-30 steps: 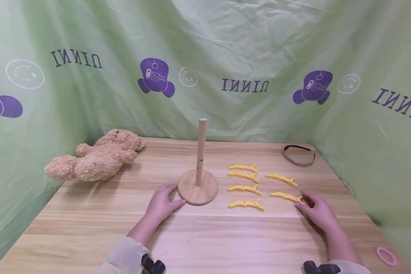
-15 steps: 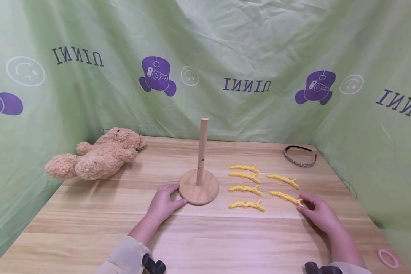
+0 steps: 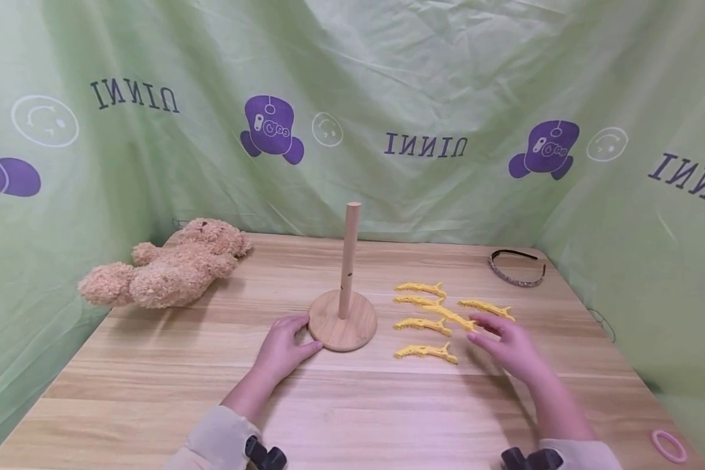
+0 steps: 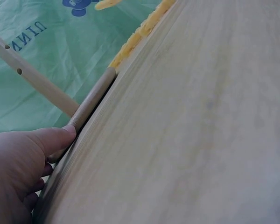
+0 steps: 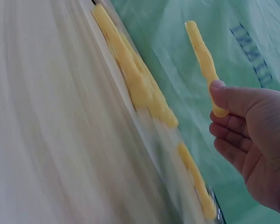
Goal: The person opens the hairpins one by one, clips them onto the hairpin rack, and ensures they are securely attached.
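My left hand (image 3: 282,349) grips the left rim of the round base of a wooden stand (image 3: 354,334), which has an upright dowel. In the left wrist view the thumb presses the edge of the base (image 4: 91,100), and the other fingers are partly hidden beyond it. My right hand (image 3: 512,349) pinches one end of a yellow alligator hair clip (image 3: 449,316), raised above the table. The right wrist view shows this held clip (image 5: 203,56) between thumb and fingers. More yellow hair clips (image 3: 425,351) lie in a column right of the stand, with a single clip (image 3: 486,308) farther right.
A fluffy light-brown teddy bear (image 3: 176,271) lies at the table's left. A glittery headband (image 3: 514,281) rests at the back right, and a pink ring (image 3: 668,446) near the right edge. Green printed cloth (image 3: 446,196) hangs around the wooden table (image 3: 388,418).
My right hand has picked up the front clip of the right-hand pair and carried it up and left, over the column of clips. My left hand stays at the stand's base.
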Motion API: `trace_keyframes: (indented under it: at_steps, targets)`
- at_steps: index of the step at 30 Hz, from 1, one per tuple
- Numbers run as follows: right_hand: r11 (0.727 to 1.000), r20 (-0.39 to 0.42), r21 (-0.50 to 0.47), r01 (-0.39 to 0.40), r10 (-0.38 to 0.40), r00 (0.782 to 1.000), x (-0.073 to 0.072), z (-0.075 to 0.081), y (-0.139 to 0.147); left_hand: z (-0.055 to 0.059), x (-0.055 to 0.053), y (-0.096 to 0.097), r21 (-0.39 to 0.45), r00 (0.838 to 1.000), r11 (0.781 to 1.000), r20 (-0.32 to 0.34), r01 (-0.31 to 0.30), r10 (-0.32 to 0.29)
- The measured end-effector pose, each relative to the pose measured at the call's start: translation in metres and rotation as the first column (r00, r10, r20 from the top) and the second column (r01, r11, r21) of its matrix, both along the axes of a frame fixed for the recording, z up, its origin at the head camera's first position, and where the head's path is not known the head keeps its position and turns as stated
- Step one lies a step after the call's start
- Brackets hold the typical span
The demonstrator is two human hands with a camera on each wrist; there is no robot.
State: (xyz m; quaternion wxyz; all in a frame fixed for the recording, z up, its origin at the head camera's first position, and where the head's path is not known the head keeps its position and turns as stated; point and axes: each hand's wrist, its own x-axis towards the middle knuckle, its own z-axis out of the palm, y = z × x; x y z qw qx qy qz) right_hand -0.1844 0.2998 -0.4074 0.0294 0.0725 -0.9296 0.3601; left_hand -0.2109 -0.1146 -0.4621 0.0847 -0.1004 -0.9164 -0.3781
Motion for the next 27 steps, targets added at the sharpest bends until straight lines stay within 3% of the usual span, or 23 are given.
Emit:
trace_keyframes:
  at_steps: [7, 16, 22, 27]
  targets:
    - [0.988, -0.049, 0.119, -0.096, 0.102, 0.994, -0.020, 0.005, -0.047, -0.002, -0.001, -0.002, 0.006, 1.000, 1.000, -0.013, 0.006, -0.006]
    - [0.971, -0.061, 0.225, -0.077, 0.093, 0.994, -0.048, 0.009, -0.098, -0.004, -0.001, -0.002, 0.006, 1.000, 1.000, -0.014, 0.002, -0.002]
    - [0.956, -0.076, 0.257, -0.143, 0.168, 0.983, -0.063, 0.006, -0.131, -0.005, -0.001, -0.001, 0.012, 1.000, 1.000, -0.016, -0.001, 0.001]
    - [0.952, -0.063, 0.257, -0.164, 0.185, 0.981, -0.069, 0.002, -0.152, -0.004, 0.000, -0.001, 0.006, 1.000, 1.000, -0.016, -0.001, 0.001]
